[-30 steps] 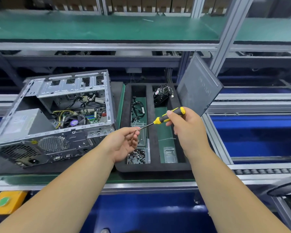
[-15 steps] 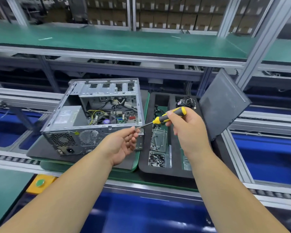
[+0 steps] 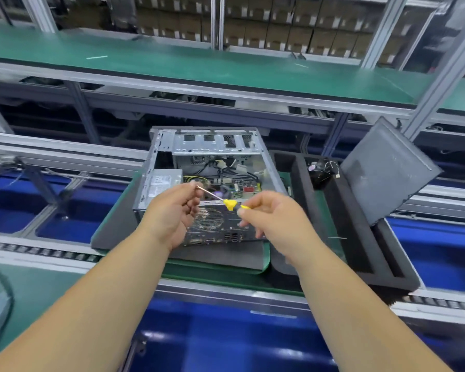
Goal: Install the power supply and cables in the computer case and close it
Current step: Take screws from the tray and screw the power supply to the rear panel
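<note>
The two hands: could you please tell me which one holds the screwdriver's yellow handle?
The right hand grips the handle; the left hand only pinches the screwdriver at its tip.

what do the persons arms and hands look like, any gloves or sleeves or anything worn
Both forearms are bare up to the bottom edge of the picture, with no sleeve in view. The left hand and the right hand wear no gloves. No watch, wrist strap or ring shows on either, though the picture is a little blurred around the fingers.
</note>
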Demonstrator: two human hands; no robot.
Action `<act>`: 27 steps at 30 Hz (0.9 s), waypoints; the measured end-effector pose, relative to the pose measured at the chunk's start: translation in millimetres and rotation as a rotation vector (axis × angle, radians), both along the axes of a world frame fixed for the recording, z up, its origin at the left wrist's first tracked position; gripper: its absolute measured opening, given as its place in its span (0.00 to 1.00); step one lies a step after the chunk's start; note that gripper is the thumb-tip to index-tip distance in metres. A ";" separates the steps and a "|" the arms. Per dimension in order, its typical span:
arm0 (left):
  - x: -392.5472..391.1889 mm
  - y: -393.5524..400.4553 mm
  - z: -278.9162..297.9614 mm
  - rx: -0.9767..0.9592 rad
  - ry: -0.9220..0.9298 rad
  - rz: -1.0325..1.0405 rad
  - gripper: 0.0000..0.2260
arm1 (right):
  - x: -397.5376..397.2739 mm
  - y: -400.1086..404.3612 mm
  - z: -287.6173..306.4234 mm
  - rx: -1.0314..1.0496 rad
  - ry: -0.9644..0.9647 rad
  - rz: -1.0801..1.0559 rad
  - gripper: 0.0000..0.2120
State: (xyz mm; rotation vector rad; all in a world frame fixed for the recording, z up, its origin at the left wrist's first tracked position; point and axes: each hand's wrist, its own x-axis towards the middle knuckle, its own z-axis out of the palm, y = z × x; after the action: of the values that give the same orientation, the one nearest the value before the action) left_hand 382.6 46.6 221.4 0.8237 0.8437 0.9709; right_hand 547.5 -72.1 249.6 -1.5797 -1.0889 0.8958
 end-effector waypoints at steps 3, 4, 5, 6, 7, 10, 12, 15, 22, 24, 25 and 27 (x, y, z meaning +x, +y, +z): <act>-27.1 8.8 -7.8 -0.061 0.010 0.013 0.07 | -40.6 12.6 -16.9 -0.106 -0.003 0.074 0.07; -34.8 11.2 -11.5 -0.080 0.029 0.017 0.07 | -53.2 15.6 -23.2 -0.135 -0.001 0.081 0.07; -42.0 13.5 -15.8 -0.103 0.045 0.022 0.08 | -64.8 18.2 -29.7 -0.161 -0.002 0.083 0.08; -48.6 15.7 -20.2 -0.127 0.054 0.025 0.08 | -75.8 20.8 -36.0 -0.182 -0.006 0.083 0.08; -54.9 17.9 -24.6 -0.150 0.058 0.024 0.08 | -86.2 23.4 -42.5 -0.195 -0.002 0.082 0.08; -73.2 24.3 -36.4 -0.194 0.086 0.004 0.09 | -114.1 27.8 -58.2 -0.220 0.020 0.074 0.08; -83.7 27.6 -43.0 -0.206 0.118 -0.025 0.09 | -130.5 28.3 -65.6 -0.239 0.046 0.066 0.09; -94.6 30.4 -50.7 -0.259 0.145 -0.056 0.10 | -149.3 28.0 -72.9 -0.264 0.071 0.046 0.10; -103.7 36.8 -60.4 -0.286 0.164 -0.097 0.09 | -169.4 34.5 -82.2 -0.306 0.119 -0.016 0.08; -104.8 38.9 -61.8 -0.284 0.171 -0.101 0.09 | -172.6 37.1 -84.6 -0.319 0.132 -0.034 0.08; -104.9 39.2 -62.1 -0.284 0.177 -0.100 0.09 | -173.7 37.7 -84.7 -0.324 0.124 -0.040 0.07; -106.5 41.0 -62.8 -0.288 0.188 -0.096 0.09 | -177.5 39.8 -85.0 -0.332 0.116 -0.052 0.07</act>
State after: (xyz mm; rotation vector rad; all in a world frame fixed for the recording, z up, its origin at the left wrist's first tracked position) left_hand 276.1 87.6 158.6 0.7058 1.0685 0.6742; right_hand 370.0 -32.3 164.6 -1.7909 -0.8444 1.1624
